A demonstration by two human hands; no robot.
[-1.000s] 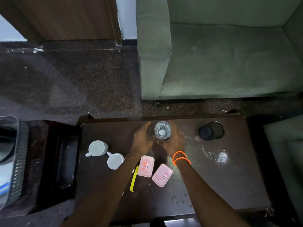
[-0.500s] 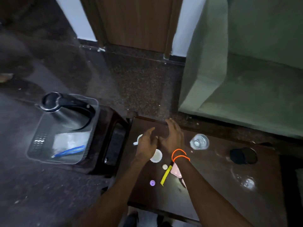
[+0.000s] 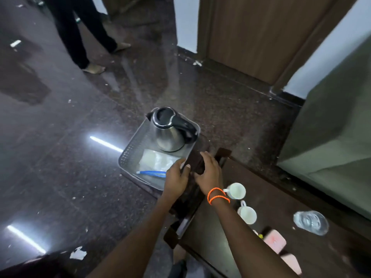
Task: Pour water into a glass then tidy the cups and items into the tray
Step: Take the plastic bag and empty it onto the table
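The tray (image 3: 128,155) is sitting left of the counter (image 3: 281,197), holding a kettle (image 3: 170,131), a clear bag (image 3: 158,160) and a blue stick (image 3: 151,172). Two cups (image 3: 235,190) are lying on the counter, with the glass (image 3: 311,222) and pink boxes (image 3: 275,240) nearer. Both hands are reaching between tray and counter: the left hand (image 3: 176,179) and right hand (image 3: 208,175) are showing an open, empty grip, resting on a dark stand (image 3: 195,163).
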